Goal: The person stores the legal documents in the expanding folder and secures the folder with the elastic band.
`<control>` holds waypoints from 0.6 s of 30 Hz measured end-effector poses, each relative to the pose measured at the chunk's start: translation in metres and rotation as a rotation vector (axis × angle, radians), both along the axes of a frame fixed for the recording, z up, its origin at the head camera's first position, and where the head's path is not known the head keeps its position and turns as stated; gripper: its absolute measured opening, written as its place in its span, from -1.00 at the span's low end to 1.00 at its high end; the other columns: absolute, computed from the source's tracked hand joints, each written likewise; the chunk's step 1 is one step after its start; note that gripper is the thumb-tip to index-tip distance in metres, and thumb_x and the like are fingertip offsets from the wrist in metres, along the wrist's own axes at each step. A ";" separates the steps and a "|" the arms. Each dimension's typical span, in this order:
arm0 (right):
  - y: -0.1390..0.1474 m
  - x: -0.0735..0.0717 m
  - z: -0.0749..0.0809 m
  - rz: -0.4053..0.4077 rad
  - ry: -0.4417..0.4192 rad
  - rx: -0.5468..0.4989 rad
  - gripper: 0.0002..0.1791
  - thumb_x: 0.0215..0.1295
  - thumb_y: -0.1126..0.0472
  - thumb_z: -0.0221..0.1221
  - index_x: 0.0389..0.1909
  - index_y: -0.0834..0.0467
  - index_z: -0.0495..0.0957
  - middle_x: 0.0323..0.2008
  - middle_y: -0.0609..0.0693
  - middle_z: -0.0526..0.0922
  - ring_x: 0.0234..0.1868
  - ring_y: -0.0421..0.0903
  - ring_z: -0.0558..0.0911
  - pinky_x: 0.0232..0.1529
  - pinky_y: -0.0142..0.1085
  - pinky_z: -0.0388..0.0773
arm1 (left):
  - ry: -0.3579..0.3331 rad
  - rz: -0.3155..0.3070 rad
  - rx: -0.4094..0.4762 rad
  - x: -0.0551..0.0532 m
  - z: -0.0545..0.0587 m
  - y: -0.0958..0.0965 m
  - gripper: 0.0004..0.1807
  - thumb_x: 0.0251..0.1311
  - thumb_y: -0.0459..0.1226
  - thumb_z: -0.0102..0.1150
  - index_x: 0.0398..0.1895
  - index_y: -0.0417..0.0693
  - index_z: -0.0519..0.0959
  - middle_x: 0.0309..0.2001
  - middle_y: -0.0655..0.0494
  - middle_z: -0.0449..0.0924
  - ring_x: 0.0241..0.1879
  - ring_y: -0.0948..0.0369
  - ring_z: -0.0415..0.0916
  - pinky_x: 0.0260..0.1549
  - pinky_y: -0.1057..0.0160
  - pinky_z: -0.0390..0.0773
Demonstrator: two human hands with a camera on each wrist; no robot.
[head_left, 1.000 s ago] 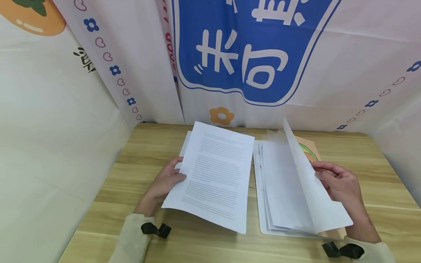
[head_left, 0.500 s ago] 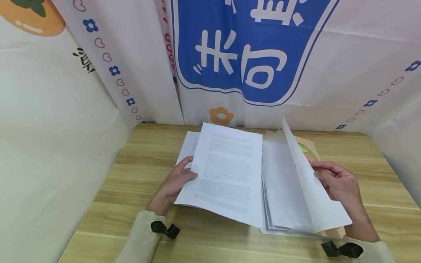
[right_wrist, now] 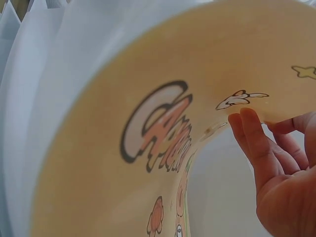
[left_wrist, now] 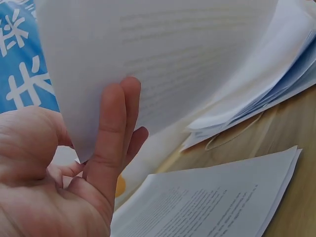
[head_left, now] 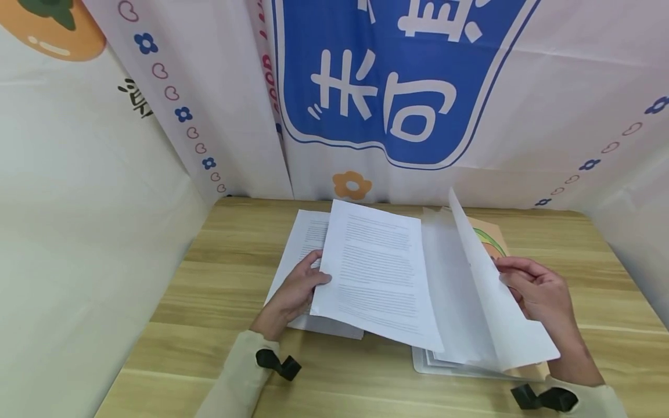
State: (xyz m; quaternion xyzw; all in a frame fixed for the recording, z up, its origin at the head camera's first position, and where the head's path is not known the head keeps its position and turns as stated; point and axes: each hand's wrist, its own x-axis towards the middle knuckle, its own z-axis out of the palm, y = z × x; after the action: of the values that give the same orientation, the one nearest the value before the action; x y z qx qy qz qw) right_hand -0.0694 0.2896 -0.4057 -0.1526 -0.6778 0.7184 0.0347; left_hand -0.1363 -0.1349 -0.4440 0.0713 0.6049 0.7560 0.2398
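My left hand [head_left: 298, 290] pinches a printed sheet of paper [head_left: 381, 273] at its left edge, thumb on the front and fingers behind. The sheet is raised and tilted, its right side overlapping the opened document folder [head_left: 455, 290] in the head view. Under it on the table lie more printed sheets [left_wrist: 212, 197], partly covered. My right hand [head_left: 540, 290] pinches the edge of the folder's lifted white-lined cover [head_left: 502, 307] and holds it up. The cover's outer face [right_wrist: 98, 168] is orange with cartoon prints and lettering, and it bends in the right wrist view.
Several layered pockets [right_wrist: 29, 98] of the folder stand beside the cover. A thin elastic cord [left_wrist: 237, 131] loops out beneath the folder. The wooden table [head_left: 204, 278] ends at a printed cloth backdrop [head_left: 313, 168] behind and at the sides.
My left hand has carried the held sheet to the right, over the folder's left part, uncovering more of the printed sheets on the table. My right hand and the lifted cover stay nearly still.
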 end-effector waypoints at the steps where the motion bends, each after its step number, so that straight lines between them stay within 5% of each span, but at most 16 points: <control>1: 0.000 0.000 0.000 0.003 0.002 0.005 -0.82 0.39 0.34 0.31 -0.13 0.02 0.79 -0.25 -0.23 0.79 -0.36 -0.23 0.75 -0.45 -0.37 0.66 | 0.005 -0.002 0.005 0.000 0.000 0.002 -0.41 0.38 -0.51 -0.09 0.46 -0.24 0.12 0.05 -0.20 0.61 -0.12 0.07 0.71 -0.28 0.16 0.71; 12: 0.003 -0.003 -0.001 0.027 0.032 -0.066 -0.67 0.37 0.44 0.27 -0.10 -0.06 0.80 -0.22 -0.24 0.79 -0.24 -0.28 0.76 -0.35 -0.38 0.67 | 0.038 -0.037 0.041 -0.001 0.000 0.019 -0.40 0.41 -0.47 -0.06 0.49 -0.17 0.13 0.16 -0.28 0.55 -0.01 0.01 0.67 -0.19 0.11 0.70; 18: 0.004 -0.001 0.001 0.032 -0.024 0.037 -0.73 0.40 0.30 0.31 -0.11 -0.15 0.82 -0.30 -0.26 0.78 -0.41 -0.28 0.73 -0.51 -0.42 0.61 | 0.035 -0.049 0.017 -0.003 -0.004 0.029 -0.42 0.41 -0.45 -0.06 0.48 -0.13 0.17 0.15 -0.28 0.57 0.00 -0.01 0.68 -0.18 0.12 0.69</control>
State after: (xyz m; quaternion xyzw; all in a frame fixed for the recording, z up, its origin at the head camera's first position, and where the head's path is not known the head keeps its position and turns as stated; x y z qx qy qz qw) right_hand -0.0706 0.2934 -0.4047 -0.1494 -0.6937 0.7043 0.0178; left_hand -0.1391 -0.1056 -0.4476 0.1015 0.6006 0.7536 0.2471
